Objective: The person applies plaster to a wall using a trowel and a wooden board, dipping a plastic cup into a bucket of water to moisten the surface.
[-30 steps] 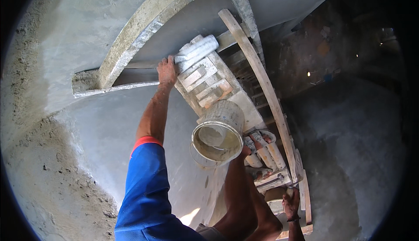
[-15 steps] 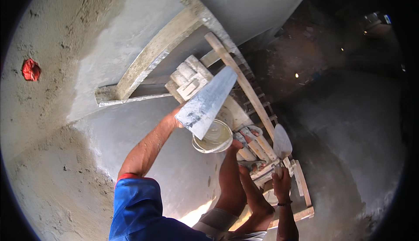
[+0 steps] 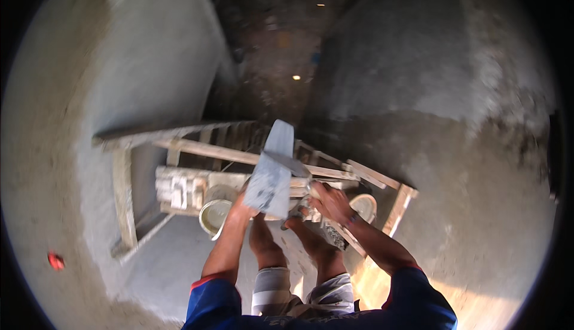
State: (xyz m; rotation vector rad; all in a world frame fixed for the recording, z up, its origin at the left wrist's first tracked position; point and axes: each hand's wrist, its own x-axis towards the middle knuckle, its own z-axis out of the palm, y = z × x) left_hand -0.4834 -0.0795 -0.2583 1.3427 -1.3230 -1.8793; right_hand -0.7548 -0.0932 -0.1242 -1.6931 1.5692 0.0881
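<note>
My left hand [image 3: 242,206] is closed on a long, pale plastering float [image 3: 266,189], held upright in the middle of the view over my bare legs, its underside and grip hidden. From the right, my right hand [image 3: 329,201] grips the handle of a trowel [image 3: 290,164], whose blade lies against or just over the float; contact is unclear. A plaster-stained bucket [image 3: 215,219] stands on the wooden plank platform [image 3: 179,177] just left of my left forearm.
A second round container [image 3: 366,204] is right of my right hand. Weathered timber frame pieces [image 3: 124,192] and rails surround the platform above a dark drop. Plastered walls [image 3: 418,61] rise on both sides. A small red object [image 3: 56,260] sits at far left.
My left hand has lifted the float off the plank stack. My right hand has raised the trowel from the lower right to the float. The view has swung round toward the dark opening.
</note>
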